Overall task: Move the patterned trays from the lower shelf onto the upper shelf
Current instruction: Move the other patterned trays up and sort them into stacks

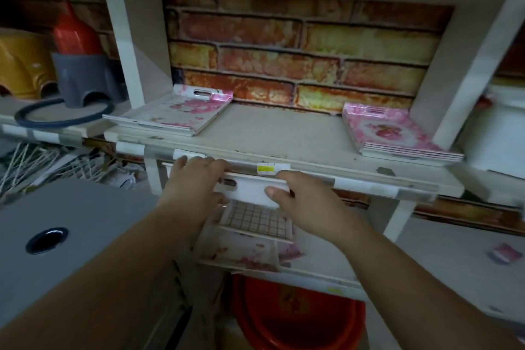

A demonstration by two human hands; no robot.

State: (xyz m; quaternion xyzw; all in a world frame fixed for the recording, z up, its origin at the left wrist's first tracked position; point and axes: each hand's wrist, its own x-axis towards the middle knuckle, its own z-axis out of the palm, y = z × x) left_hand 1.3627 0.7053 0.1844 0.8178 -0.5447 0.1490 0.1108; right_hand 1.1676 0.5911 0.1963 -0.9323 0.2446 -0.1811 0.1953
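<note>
The upper shelf point(284, 136) is a pale board in front of a brick-patterned back wall point(298, 48). A white tray with pink blotches point(176, 111) lies at its left end, overhanging the front edge. A stack of pink flowered trays point(395, 133) lies at the right end. On the lower shelf point(426, 258) lie what seem to be more trays point(244, 247), blurred, and a small pink packet point(502, 253).

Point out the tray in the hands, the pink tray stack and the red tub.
Held tray point(251, 189): head view, white end wall.
Pink tray stack point(389, 133): head view, top tray's rose.
Red tub point(298, 312): head view, inner wall.
</note>
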